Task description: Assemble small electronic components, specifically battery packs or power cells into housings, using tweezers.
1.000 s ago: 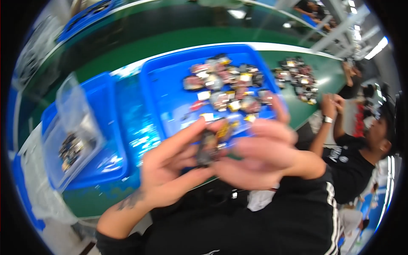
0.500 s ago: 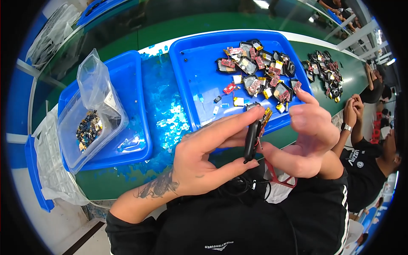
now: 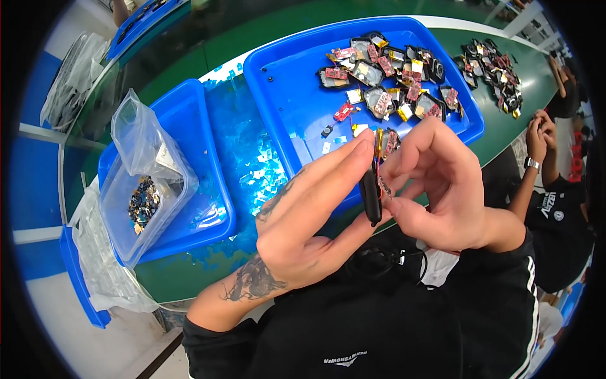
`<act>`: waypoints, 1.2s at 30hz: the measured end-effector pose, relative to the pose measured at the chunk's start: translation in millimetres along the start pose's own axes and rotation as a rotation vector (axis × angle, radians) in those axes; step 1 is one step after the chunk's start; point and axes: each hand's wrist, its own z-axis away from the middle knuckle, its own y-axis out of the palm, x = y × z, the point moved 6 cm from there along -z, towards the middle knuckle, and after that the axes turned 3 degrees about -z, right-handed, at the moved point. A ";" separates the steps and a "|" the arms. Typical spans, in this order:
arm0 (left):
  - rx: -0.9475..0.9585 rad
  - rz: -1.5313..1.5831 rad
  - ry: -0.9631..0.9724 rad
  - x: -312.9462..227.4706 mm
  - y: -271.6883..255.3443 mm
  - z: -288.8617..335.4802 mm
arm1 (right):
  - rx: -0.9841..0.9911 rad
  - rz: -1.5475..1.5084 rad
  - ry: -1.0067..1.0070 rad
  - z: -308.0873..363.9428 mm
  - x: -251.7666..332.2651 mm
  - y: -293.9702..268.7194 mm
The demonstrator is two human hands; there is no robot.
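My left hand [image 3: 309,218] holds a slim black device housing [image 3: 371,197] edge-on between fingers and thumb, in front of my chest. A thin yellow-edged part [image 3: 379,144] stands up along the housing's top right side. My right hand [image 3: 445,189] is at the housing's right side, thumb and index finger closed together against it. A small dark speckled piece [image 3: 386,187] shows by these fingertips; I cannot tell whether it is part of the device. Behind the hands, a large blue tray [image 3: 284,136] holds several opened black housings with red circuit boards [image 3: 382,101] and silver-yellow batteries.
Left stands another blue tray [image 3: 218,189], bearing a clear plastic tub [image 3: 120,243] of small mixed parts and a clear bag [image 3: 142,136]. Bluish film pieces [image 3: 252,164] cover the table between trays. More opened devices [image 3: 492,72] lie at right, near another person's hands [image 3: 540,129].
My right fingers have closed in against the housing from a more spread pose. A red loop-shaped thing under my right hand no longer shows. The view has shifted slightly.
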 end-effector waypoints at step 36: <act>-0.078 0.002 0.051 -2.6 -3.9 7.8 | -0.135 0.703 -0.825 19.0 27.3 3.2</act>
